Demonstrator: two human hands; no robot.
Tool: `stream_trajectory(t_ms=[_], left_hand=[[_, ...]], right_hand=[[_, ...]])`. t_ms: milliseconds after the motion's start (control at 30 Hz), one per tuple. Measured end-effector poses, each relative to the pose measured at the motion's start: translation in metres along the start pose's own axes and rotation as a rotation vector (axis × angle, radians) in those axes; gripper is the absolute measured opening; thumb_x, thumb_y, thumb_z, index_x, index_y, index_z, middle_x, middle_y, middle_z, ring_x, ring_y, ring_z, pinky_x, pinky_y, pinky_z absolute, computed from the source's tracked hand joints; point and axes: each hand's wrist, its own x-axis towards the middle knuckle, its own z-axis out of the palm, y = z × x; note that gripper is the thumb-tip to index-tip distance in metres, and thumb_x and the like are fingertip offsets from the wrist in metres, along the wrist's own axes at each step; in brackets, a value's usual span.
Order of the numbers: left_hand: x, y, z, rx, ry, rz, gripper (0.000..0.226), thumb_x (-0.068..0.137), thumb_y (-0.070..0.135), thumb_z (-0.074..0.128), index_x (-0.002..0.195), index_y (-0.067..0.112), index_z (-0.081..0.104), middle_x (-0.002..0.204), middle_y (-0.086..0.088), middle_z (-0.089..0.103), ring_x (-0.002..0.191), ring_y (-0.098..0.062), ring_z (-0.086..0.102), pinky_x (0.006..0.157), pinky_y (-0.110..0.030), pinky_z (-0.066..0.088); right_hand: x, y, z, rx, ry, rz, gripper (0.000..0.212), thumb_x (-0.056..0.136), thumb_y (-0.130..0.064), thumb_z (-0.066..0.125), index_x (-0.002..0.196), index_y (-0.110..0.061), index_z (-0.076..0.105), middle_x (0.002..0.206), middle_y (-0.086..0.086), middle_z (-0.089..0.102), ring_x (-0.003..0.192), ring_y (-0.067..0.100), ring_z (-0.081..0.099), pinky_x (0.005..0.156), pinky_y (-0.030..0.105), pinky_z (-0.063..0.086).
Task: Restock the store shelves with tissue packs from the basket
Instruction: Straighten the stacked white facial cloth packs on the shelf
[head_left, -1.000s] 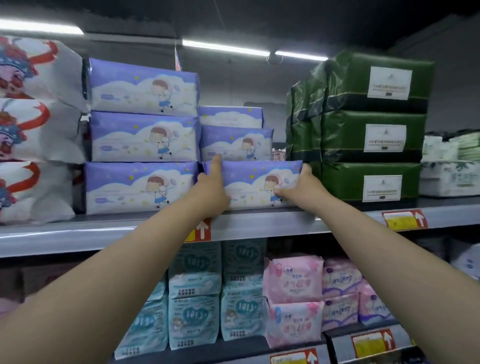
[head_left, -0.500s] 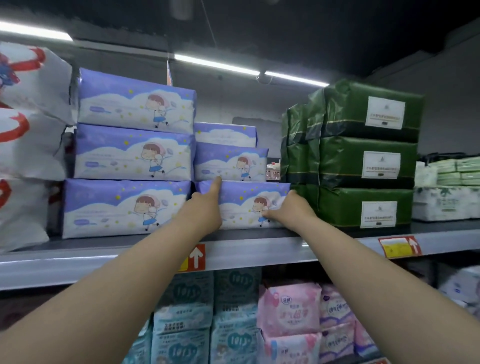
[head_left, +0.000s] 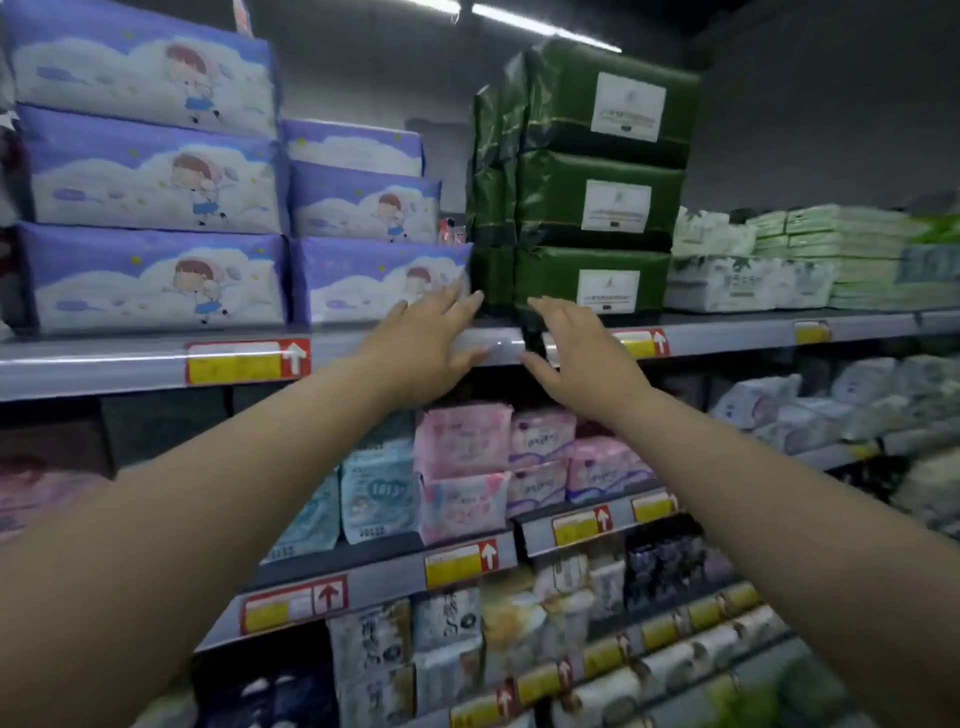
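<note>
A purple tissue pack with a cartoon child (head_left: 363, 280) lies on the grey top shelf (head_left: 130, 364), at the bottom of a short purple stack. A taller stack of the same purple packs (head_left: 150, 176) stands to its left. My left hand (head_left: 431, 343) hovers in front of the shelf edge with fingers spread, its fingertips just before the pack's lower right corner. My right hand (head_left: 576, 353) is beside it, open and empty, in front of the dark green packs (head_left: 587, 192). The basket is out of view.
White and pale green packs (head_left: 810, 260) fill the top shelf to the right. Pink (head_left: 462, 441) and teal packs (head_left: 379, 493) sit on the shelf below. Lower shelves with yellow price tags (head_left: 457, 564) hold darker and mixed packs.
Both hands have let go of the bottom purple pack and drawn back and rightward to the shelf edge. The view has tilted down and turned right, showing lower shelves.
</note>
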Motion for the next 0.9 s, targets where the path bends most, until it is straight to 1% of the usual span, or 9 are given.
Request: stream_trajectory(t_ms=[67,100,167,200,300,367,567,733,900], left_hand=[[-0.010,0.029,0.009,0.027,-0.035,0.062,0.070,0.100,0.051,0.036,0.157,0.022,0.008,0.165,-0.006,0.004,0.151,-0.022,0.008,0.121,-0.044,0.012],[-0.016,0.042,0.015,0.033,-0.064,0.085,0.071,0.099,0.053,0.035,0.157,0.023,0.006,0.165,-0.005,0.002,0.151,-0.022,0.006,0.121,-0.044,0.010],[-0.026,0.065,0.028,0.032,-0.139,0.110,0.074,0.098,0.057,0.032,0.157,0.025,0.001,0.165,-0.003,-0.004,0.151,-0.020,0.002,0.121,-0.044,0.006],[-0.030,0.076,0.035,0.025,-0.178,0.120,0.075,0.098,0.058,0.032,0.157,0.026,0.000,0.165,-0.002,-0.006,0.151,-0.019,-0.001,0.121,-0.045,0.003],[-0.037,0.109,0.057,0.020,-0.257,0.155,0.078,0.096,0.063,0.030,0.156,0.027,-0.003,0.164,-0.002,-0.011,0.151,-0.018,-0.007,0.120,-0.047,-0.002],[-0.038,0.135,0.073,0.026,-0.322,0.183,0.079,0.095,0.063,0.031,0.156,0.028,-0.005,0.163,-0.003,-0.015,0.151,-0.019,-0.009,0.119,-0.050,-0.004],[-0.040,0.228,0.129,-0.018,-0.437,0.402,0.081,0.094,0.067,0.030,0.156,0.028,-0.006,0.163,-0.005,-0.017,0.151,-0.022,-0.011,0.117,-0.054,-0.008],[-0.054,0.303,0.168,-0.060,-0.587,0.632,0.080,0.094,0.069,0.025,0.154,0.032,-0.014,0.161,-0.002,-0.023,0.150,-0.021,-0.017,0.117,-0.054,-0.012],[-0.068,0.355,0.204,-0.053,-0.642,0.864,0.085,0.091,0.072,0.025,0.155,0.031,-0.014,0.161,-0.002,-0.024,0.150,-0.021,-0.017,0.117,-0.057,-0.008]], right_hand=[[-0.028,0.016,-0.011,-0.065,-0.003,-0.004,0.069,0.095,-0.047,0.052,0.151,-0.012,0.032,0.154,0.012,0.036,0.143,0.027,0.030,0.116,0.039,0.026],[-0.043,0.025,-0.016,-0.117,-0.034,0.007,0.072,0.094,-0.053,0.050,0.151,-0.013,0.032,0.155,0.013,0.034,0.144,0.029,0.029,0.117,0.042,0.024],[-0.075,0.045,-0.022,-0.208,-0.131,0.065,0.083,0.089,-0.066,0.040,0.154,-0.017,0.026,0.159,0.014,0.024,0.147,0.032,0.020,0.118,0.049,0.019],[-0.093,0.055,-0.026,-0.234,-0.184,0.116,0.085,0.089,-0.068,0.039,0.155,-0.019,0.020,0.162,0.012,0.017,0.149,0.031,0.014,0.118,0.052,0.015],[-0.151,0.087,-0.034,-0.274,-0.322,0.283,0.084,0.092,-0.066,0.041,0.157,-0.027,0.005,0.165,0.007,-0.004,0.151,0.028,-0.004,0.119,0.053,0.005],[-0.189,0.102,-0.040,-0.325,-0.389,0.375,0.086,0.091,-0.069,0.037,0.157,-0.029,-0.001,0.164,0.007,-0.010,0.151,0.029,-0.007,0.119,0.053,0.003],[-0.296,0.134,-0.058,-0.350,-0.547,0.685,0.088,0.089,-0.074,0.033,0.156,-0.032,-0.006,0.164,0.004,-0.014,0.151,0.027,-0.012,0.119,0.056,-0.001],[-0.387,0.140,-0.072,-0.321,-0.559,0.914,0.087,0.090,-0.071,0.037,0.156,-0.032,-0.002,0.164,0.004,-0.011,0.151,0.026,-0.010,0.117,0.058,-0.003],[-0.460,0.117,-0.072,-0.368,-0.564,1.180,0.087,0.090,-0.072,0.035,0.157,-0.031,-0.002,0.165,0.006,-0.007,0.151,0.027,-0.006,0.117,0.061,-0.003]])
